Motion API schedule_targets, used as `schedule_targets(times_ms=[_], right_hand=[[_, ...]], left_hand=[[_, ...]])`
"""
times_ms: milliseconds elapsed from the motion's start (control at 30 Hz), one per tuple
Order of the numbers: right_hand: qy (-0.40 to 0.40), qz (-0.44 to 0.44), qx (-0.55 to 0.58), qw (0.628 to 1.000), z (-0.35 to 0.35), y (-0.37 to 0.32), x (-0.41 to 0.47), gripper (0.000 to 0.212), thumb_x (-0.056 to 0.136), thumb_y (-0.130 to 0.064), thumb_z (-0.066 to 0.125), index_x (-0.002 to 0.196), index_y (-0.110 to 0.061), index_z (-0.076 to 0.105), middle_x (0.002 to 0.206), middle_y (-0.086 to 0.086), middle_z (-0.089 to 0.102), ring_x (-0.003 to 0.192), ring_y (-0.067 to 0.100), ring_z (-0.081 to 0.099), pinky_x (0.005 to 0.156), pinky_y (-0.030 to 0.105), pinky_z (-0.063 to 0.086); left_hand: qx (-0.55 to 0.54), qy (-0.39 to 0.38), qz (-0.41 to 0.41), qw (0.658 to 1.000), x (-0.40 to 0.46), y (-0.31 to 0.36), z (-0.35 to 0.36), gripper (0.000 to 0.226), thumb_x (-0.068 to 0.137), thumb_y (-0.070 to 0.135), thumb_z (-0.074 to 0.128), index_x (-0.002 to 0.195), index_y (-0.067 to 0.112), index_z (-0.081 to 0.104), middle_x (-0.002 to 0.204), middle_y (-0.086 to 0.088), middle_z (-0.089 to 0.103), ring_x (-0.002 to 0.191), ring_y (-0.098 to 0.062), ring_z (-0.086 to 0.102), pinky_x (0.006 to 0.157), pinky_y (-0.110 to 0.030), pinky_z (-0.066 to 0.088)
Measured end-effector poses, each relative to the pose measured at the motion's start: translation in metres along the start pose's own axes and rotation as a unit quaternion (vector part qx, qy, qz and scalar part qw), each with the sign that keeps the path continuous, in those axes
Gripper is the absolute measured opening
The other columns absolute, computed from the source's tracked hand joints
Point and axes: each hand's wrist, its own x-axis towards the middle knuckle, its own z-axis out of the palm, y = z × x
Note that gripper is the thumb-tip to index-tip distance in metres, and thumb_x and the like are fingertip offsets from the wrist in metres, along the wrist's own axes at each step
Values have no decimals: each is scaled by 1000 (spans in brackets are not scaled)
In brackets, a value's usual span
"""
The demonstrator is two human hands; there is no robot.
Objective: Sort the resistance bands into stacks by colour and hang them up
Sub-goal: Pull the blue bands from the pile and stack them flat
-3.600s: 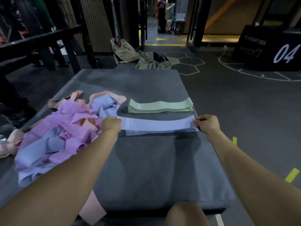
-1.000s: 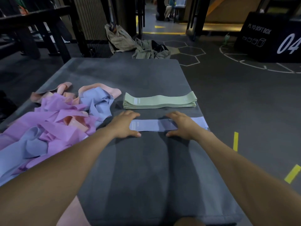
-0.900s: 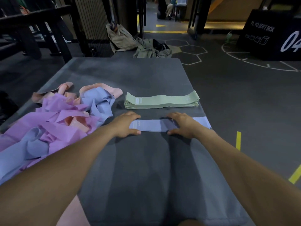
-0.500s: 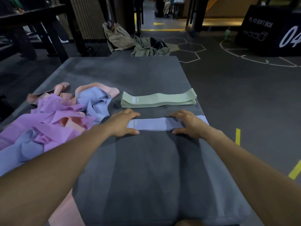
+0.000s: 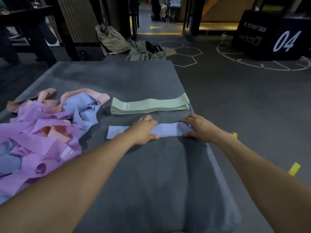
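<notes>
Blue band [image 5: 165,130]: laid flat near the counter's [image 5: 151,174] right edge, just in front of the green stack.
Hands: left hand [image 5: 144,130] and right hand [image 5: 200,127] are pressed flat on it, fingers straight, nothing gripped.
Green stack [image 5: 149,105]: neatly piled behind.
Unsorted pile [image 5: 45,132]: purple, blue and peach bands heaped at left.

A gym or fitness studio. A large grey padded mat [image 5: 117,78] serves as the work surface, with a loose heap of resistance bands [image 5: 42,132] on it. The dark rubber floor [image 5: 244,101] carries white hexagon and circle markings and yellow tape strips. A black plyometric soft box [image 5: 269,36] (marked "04") stands to the right, and dark equipment frames [image 5: 38,31] stand behind.
</notes>
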Motion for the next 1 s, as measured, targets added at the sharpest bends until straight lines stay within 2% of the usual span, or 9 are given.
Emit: schedule_targets(times_ms=[133, 233, 367, 500, 600, 733, 833, 1000], right_hand=[[0, -4, -23, 1000, -1, -3, -2, 58, 88, -35, 61, 139, -15, 42, 137, 7, 43, 121, 30, 44, 104, 33, 29], [-1, -3, -63, 998, -4, -11, -3, 63, 88, -38, 60, 143, -17, 36, 144, 5, 37, 130, 26, 37, 111, 35, 21], [24, -28, -36, 999, 1, -50, 2, 65, 87, -36, 62, 143, -16, 35, 144, 6, 37, 131, 27, 34, 108, 33, 24], [22, -49, 8, 999, 19, -100, 17, 62, 84, -36, 65, 138, -14, 41, 140, 8, 39, 129, 28, 36, 108, 36, 31], [8, -63, 10, 998, 30, -127, 29, 64, 82, -37, 67, 136, -13, 42, 139, 8, 40, 127, 30, 38, 107, 36, 31], [-7, -61, 5, 998, 35, -141, 42, 70, 82, -38, 67, 141, -15, 37, 141, 7, 40, 129, 29, 38, 107, 35, 29], [-8, -41, 7, 999, 35, -138, 46, 63, 82, -38, 67, 135, -13, 44, 136, 9, 44, 126, 30, 41, 107, 36, 32], [2, -11, 14, 1000, 33, -127, 48, 51, 84, -35, 64, 129, -16, 51, 129, 8, 49, 122, 30, 45, 101, 35, 35]], left_hand=[[-1, 5, -17, 1000, 0, 0, 4, 55, 90, 38, 55, 139, 23, 37, 132, 1, 35, 126, -21, 35, 105, -40, 35], [20, 32, -17, 999, -8, 1, 7, 57, 91, 42, 53, 141, 26, 33, 137, 2, 35, 128, -23, 37, 107, -38, 32], [-23, 151, -46, 987, -35, -11, 4, 49, 93, 31, 52, 140, 21, 39, 140, 0, 38, 129, -23, 38, 107, -33, 30], [-97, 258, -160, 948, -71, -40, 1, 49, 92, 22, 54, 138, 9, 41, 140, -9, 38, 130, -28, 36, 106, -35, 29], [-128, 251, -226, 932, -89, -61, 3, 49, 92, 21, 55, 135, 3, 43, 137, -18, 38, 131, -30, 34, 108, -32, 25], [-186, 202, -194, 942, -99, -73, 8, 48, 89, 17, 60, 135, 11, 47, 125, -13, 44, 118, -26, 46, 105, -25, 29], [-206, 214, -185, 937, -99, -73, 7, 46, 87, 8, 61, 132, 13, 52, 117, -12, 46, 106, -26, 53, 99, -22, 32], [-216, 222, -173, 935, -94, -70, 7, 47, 86, 6, 62, 132, 11, 52, 116, -12, 48, 106, -26, 53, 99, -25, 35]])
